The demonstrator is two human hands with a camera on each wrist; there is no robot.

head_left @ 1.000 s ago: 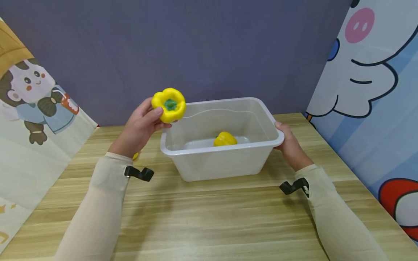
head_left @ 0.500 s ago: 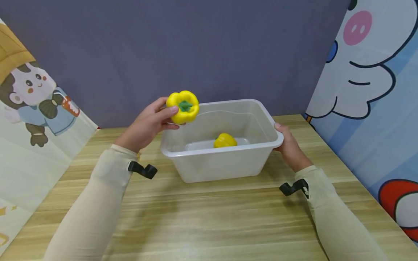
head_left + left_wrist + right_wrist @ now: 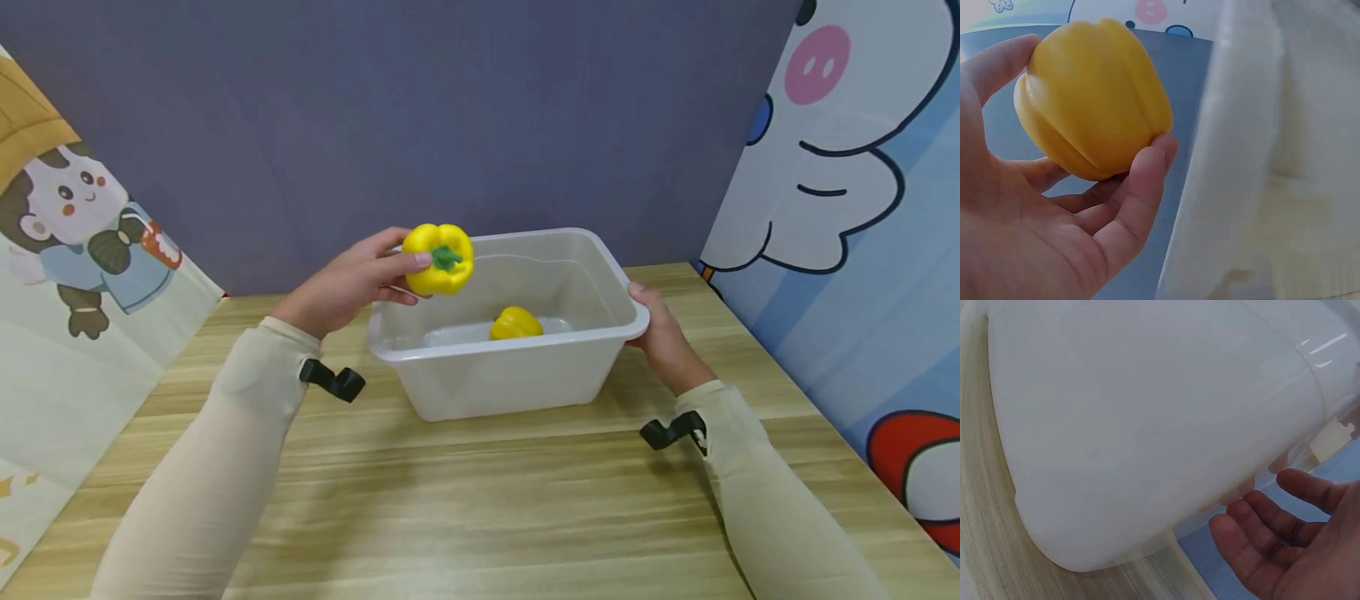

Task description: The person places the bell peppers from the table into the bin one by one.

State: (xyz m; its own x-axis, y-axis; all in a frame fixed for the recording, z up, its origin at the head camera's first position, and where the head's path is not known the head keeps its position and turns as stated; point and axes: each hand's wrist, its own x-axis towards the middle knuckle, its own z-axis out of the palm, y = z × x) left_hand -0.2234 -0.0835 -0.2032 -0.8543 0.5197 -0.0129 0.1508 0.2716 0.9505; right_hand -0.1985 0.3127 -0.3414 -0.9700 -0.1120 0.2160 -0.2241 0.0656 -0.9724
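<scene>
My left hand (image 3: 352, 283) grips a yellow bell pepper (image 3: 438, 258) with a green stem, held just above the left rim of a translucent white plastic bin (image 3: 510, 343). The left wrist view shows the fingers (image 3: 1129, 200) curled under the pepper (image 3: 1094, 103), with the bin wall (image 3: 1260, 156) to its right. A second yellow pepper (image 3: 515, 322) lies on the bin's floor. My right hand (image 3: 663, 337) rests at the bin's right end, thumb on the rim. In the right wrist view its fingers (image 3: 1272, 544) lie loosely extended below the rim, beside the bin wall (image 3: 1147, 425).
The bin stands on a light wooden table (image 3: 480, 500). A dark purple wall (image 3: 450, 108) rises right behind it. Cartoon-printed panels close in the left (image 3: 82, 250) and right (image 3: 847, 208) sides. Black wrist mounts sit on both sleeves.
My left hand has carried the pepper to the right, from left of the bin to over its left rim. The right hand and the bin have stayed put.
</scene>
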